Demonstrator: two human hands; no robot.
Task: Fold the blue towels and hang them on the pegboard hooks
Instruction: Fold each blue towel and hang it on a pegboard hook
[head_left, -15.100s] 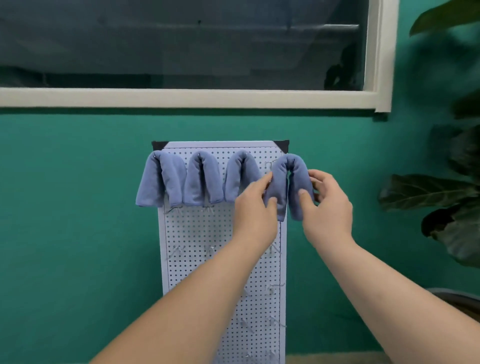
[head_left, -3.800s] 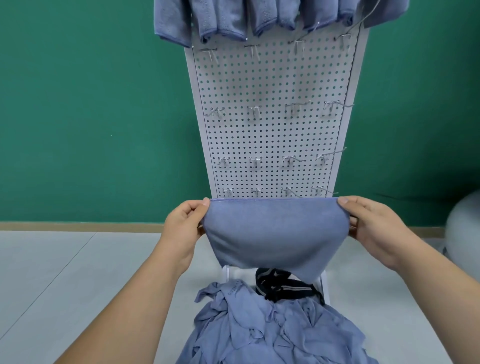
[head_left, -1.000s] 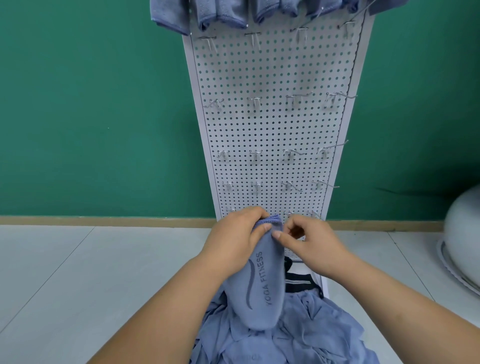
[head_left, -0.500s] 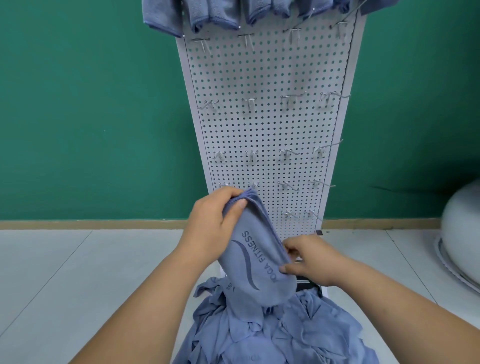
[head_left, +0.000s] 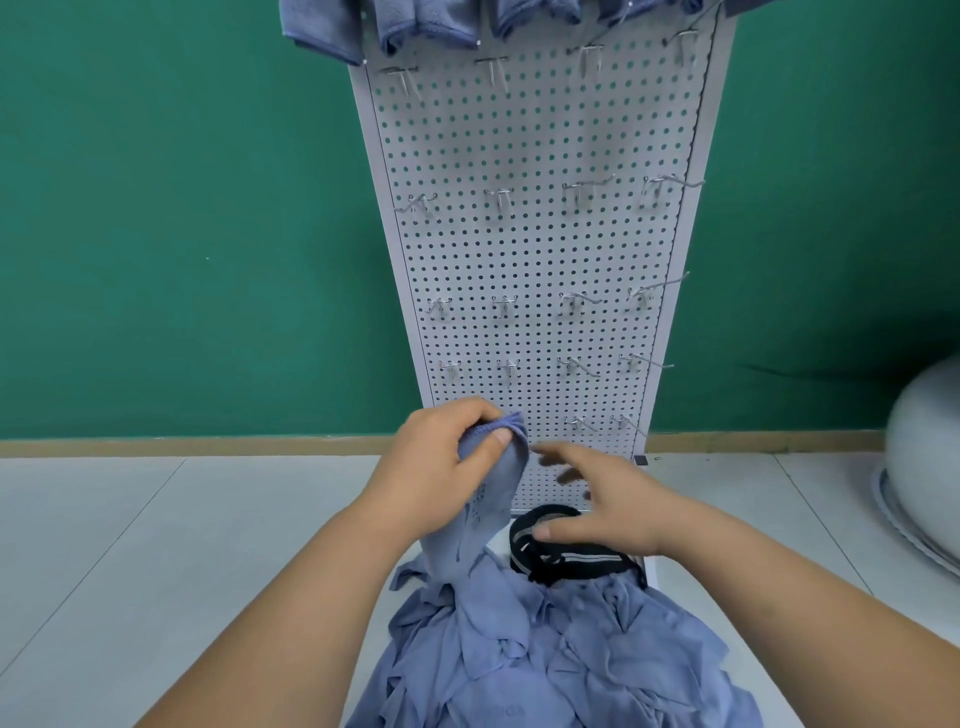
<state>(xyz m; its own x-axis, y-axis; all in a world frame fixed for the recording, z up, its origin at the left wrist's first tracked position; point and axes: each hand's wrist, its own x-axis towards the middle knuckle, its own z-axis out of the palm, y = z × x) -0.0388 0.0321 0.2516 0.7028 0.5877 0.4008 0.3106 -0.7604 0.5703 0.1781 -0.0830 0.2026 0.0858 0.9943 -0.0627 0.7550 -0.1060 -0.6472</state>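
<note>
Green wall (head_left: 182, 234) fills the left of the view. My left hand (head_left: 441, 478) grips the folded blue towel (head_left: 491, 499) at its top fold, with the thumb pressed across the cloth. The towel hangs in front of the foot of the white pegboard (head_left: 530, 249), and its lower end reaches the heap of loose blue towels (head_left: 545, 665) below. Bare wire hooks (head_left: 500, 200) stand in rows on the board, and hung towels (head_left: 415, 26) drape across its top. My right hand (head_left: 608, 512) holds nothing; its fingers are spread and blurred, just beside the towel and above a black striped strap (head_left: 566, 556). A white rounded object (head_left: 924, 457) sits at far right.
</note>
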